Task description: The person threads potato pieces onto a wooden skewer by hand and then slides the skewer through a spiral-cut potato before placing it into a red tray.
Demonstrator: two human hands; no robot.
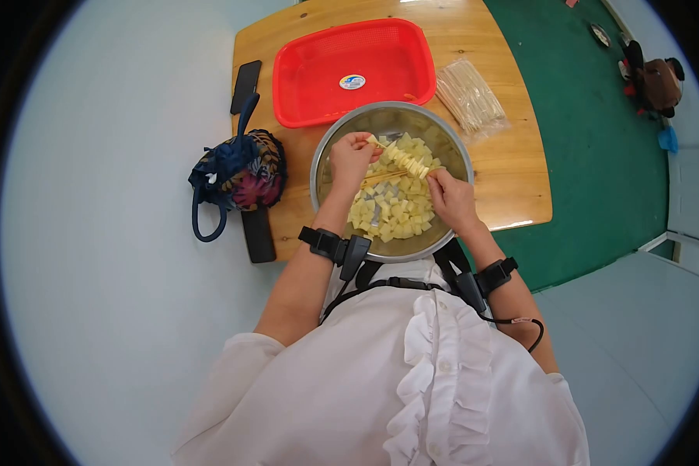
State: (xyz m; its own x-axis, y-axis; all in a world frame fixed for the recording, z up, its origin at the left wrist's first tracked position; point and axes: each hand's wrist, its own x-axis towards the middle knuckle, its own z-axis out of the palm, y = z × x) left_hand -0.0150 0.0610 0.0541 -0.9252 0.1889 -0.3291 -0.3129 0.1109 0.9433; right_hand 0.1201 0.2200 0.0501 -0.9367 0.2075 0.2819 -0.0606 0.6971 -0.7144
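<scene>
Over the large metal bowl (460,151), a skewer threaded with pale yellow pieces (405,161) slants between my two hands. My left hand (352,161) pinches its upper left end, near a pale piece at the fingertips. At the lower right end, my right hand (452,200) has its fingers closed around the skewer. Below lie many pale yellow cubes (400,220) that look like cut potato, filling the bowl's bottom. Several thin sticks (382,178) rest across the cubes, partly covered by the skewer and my hands.
A red plastic basket (311,85) stands behind the bowl on the wooden table (520,167). To its right lies a clear packet of skewers (471,95). A patterned handbag (248,175) and two dark phone-like objects (245,87) are along the left edge.
</scene>
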